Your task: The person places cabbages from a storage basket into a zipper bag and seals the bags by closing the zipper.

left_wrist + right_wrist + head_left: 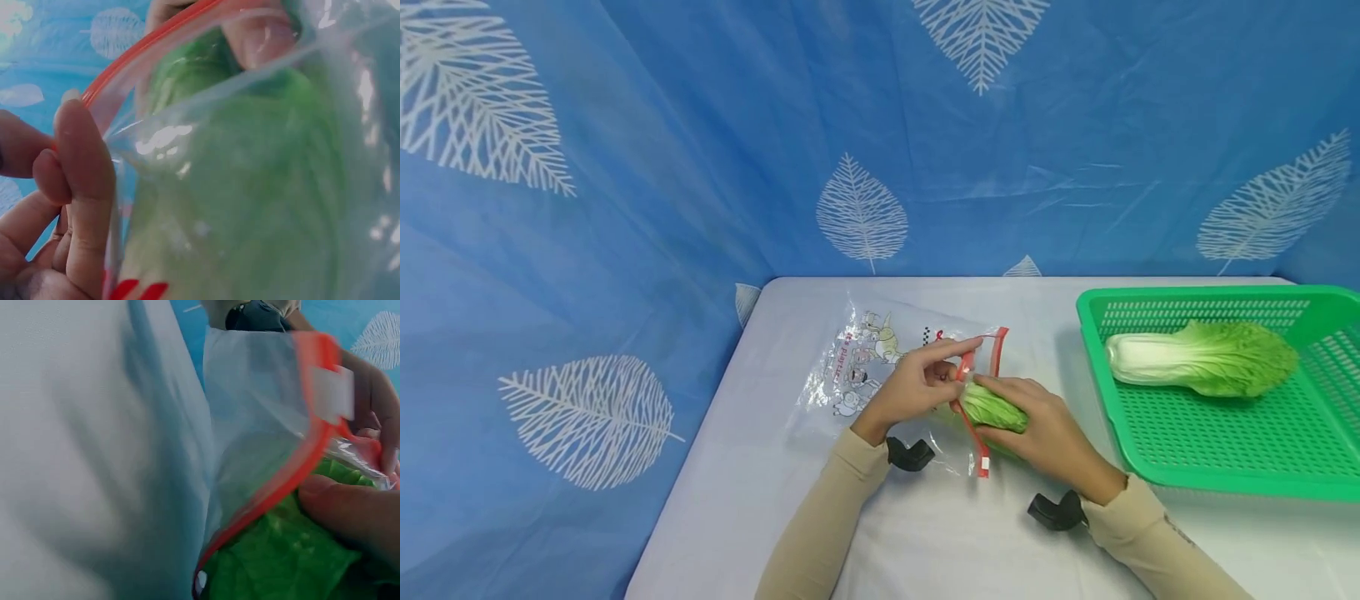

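A clear zip bag [820, 392] printed with cartoon animals lies on the table, its red-edged mouth [983, 454] spread towards the right. Partly inside it is a green leafy cabbage [992, 408], seen through the plastic in the left wrist view. My left hand [917, 385] pinches the bag near its red rim. From the right, my right hand [1037, 421] grips the leafy end of the cabbage at the opening, with the thumb [350, 506] on the leaves. A white slider [332, 394] sits on the red strip.
To the right stands a green plastic basket [1108, 433] with another cabbage [1202, 358] lying in it. The table [722, 467] has a white cover. Behind and to the left hangs a blue cloth [715, 167] with white leaf prints.
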`<state>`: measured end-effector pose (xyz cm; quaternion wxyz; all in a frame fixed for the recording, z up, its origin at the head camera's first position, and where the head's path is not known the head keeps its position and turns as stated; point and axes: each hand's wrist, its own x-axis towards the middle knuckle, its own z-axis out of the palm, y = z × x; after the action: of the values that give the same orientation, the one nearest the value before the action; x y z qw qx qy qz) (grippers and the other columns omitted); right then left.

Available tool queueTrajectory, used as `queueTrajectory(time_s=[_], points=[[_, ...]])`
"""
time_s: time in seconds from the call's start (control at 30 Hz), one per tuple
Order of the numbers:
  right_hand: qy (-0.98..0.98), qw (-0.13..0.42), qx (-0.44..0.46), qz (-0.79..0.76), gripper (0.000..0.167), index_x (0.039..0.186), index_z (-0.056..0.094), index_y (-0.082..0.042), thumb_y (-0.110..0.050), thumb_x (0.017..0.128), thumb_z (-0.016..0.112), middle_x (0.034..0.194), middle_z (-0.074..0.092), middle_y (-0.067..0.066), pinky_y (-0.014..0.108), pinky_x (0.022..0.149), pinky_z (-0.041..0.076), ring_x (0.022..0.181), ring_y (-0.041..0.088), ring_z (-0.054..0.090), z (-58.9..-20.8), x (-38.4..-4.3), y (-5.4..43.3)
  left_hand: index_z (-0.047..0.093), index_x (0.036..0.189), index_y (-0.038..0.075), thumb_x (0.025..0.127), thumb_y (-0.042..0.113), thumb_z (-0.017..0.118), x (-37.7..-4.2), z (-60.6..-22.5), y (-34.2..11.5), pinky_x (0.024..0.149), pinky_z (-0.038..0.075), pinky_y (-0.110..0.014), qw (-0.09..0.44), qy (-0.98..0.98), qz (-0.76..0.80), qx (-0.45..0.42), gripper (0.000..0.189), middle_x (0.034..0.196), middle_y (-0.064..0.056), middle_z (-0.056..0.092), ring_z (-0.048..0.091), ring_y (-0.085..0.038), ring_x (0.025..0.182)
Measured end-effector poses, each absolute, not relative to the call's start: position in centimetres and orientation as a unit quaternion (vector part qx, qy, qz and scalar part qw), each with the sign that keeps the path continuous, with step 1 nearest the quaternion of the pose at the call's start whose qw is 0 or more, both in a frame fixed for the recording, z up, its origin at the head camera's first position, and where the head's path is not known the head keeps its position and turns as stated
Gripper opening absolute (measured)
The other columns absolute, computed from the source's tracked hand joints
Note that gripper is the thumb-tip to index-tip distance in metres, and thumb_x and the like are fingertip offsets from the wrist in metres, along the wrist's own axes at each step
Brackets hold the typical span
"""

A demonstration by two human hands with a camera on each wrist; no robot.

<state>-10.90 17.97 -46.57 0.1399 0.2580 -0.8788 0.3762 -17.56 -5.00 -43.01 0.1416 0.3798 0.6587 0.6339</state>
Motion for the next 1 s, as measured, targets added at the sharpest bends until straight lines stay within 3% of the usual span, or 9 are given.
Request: queueTrajectory(time_s=[0.1,0.23,0.3,0.43,0.57,0.6,0.73,0.87,1.0], points=[[-0.88,0.134,0.261,0.374,0.078,0.144,0.061,-0.015,-0.016,0.073,0.093,0.134,0.065,0.006,0.049,0.085,0.054,0.117,0.027,0.061,-47.4,-11.0,17.5,0.049,0.151,0.001,0.093,-0.009,0.057,-17.7,-43.4,-5.2,0.063,0.06,-0.042,0.138,0.657,0.644,0.368,0.06,0.126,-0.018,0.056,0.063,-0.019,0.073],[-0.883,0.12,0.274,0.361,0.078,0.146,0.059,-0.011,-0.018,0.075,0.092,0.14,0.059,0.01,0.051,0.092,0.05,0.124,0.031,0.055,-48.8,-11.0,17.4,0.048,0.151,-0.001,0.093,-0.006,0.056,-18.2,-44.3,-5.3,0.059,0.057,-0.034,0.157,0.657,0.64,0.367,0.059,0.117,-0.023,0.059,0.063,-0.018,0.07],[-0.884,0.112,0.279,0.358,0.081,0.149,0.055,-0.012,-0.022,0.077,0.091,0.145,0.054,0.011,0.053,0.096,0.047,0.129,0.031,0.05,-49.2,-11.0,17.5,0.047,0.152,0.0,0.094,-0.005,0.056,-18.3,-44.7,-5.3,0.058,0.055,-0.032,0.164,0.659,0.636,0.367,0.059,0.122,-0.021,0.059,0.063,-0.017,0.069],[-0.878,0.102,0.274,0.378,0.082,0.154,0.049,-0.019,-0.027,0.081,0.087,0.156,0.042,0.011,0.059,0.103,0.04,0.142,0.031,0.038,-49.2,-10.5,18.1,0.047,0.152,0.002,0.094,-0.002,0.056,-18.4,-44.8,-5.4,0.052,0.051,-0.032,0.169,0.663,0.63,0.367,0.059,0.114,-0.02,0.062,0.064,-0.019,0.067],[-0.873,0.106,0.239,0.411,0.081,0.156,0.047,-0.02,-0.025,0.084,0.084,0.164,0.031,0.01,0.066,0.106,0.034,0.15,0.031,0.027,-49.2,-9.6,18.9,0.047,0.152,0.002,0.095,-0.001,0.056,-18.5,-44.5,-5.5,0.049,0.046,-0.031,0.167,0.669,0.621,0.373,0.058,0.11,-0.024,0.062,0.065,-0.02,0.066],[-0.873,0.106,0.228,0.418,0.081,0.156,0.047,-0.021,-0.024,0.084,0.084,0.164,0.03,0.009,0.068,0.106,0.033,0.151,0.032,0.026,-49.3,-9.4,19.1,0.047,0.152,0.002,0.096,0.0,0.057,-18.5,-44.5,-5.5,0.049,0.046,-0.031,0.165,0.671,0.618,0.374,0.058,0.116,-0.022,0.062,0.065,-0.02,0.067],[-0.87,0.093,0.197,0.442,0.077,0.156,0.046,-0.023,-0.022,0.087,0.081,0.165,0.029,0.011,0.071,0.105,0.034,0.149,0.036,0.029,-50.1,-9.3,19.7,0.048,0.152,0.0,0.095,0.001,0.057,-18.5,-44.2,-5.4,0.051,0.047,-0.031,0.16,0.677,0.612,0.377,0.057,0.132,-0.014,0.058,0.064,-0.019,0.068],[-0.876,0.076,0.191,0.437,0.074,0.155,0.047,-0.027,-0.027,0.089,0.08,0.16,0.037,0.01,0.07,0.104,0.036,0.144,0.037,0.036,-50.7,-9.6,19.9,0.048,0.152,0.001,0.095,-0.001,0.056,-18.4,-44.2,-5.4,0.05,0.046,-0.03,0.17,0.675,0.614,0.372,0.057,0.13,-0.02,0.057,0.063,-0.018,0.067],[-0.881,0.083,0.199,0.421,0.072,0.153,0.05,-0.028,-0.029,0.088,0.081,0.145,0.053,0.006,0.062,0.101,0.042,0.133,0.029,0.048,-50.8,-9.7,19.9,0.05,0.151,0.003,0.094,-0.002,0.057,-18.2,-44.3,-5.3,0.051,0.047,-0.029,0.178,0.674,0.617,0.364,0.058,0.133,-0.018,0.057,0.063,-0.017,0.067]])
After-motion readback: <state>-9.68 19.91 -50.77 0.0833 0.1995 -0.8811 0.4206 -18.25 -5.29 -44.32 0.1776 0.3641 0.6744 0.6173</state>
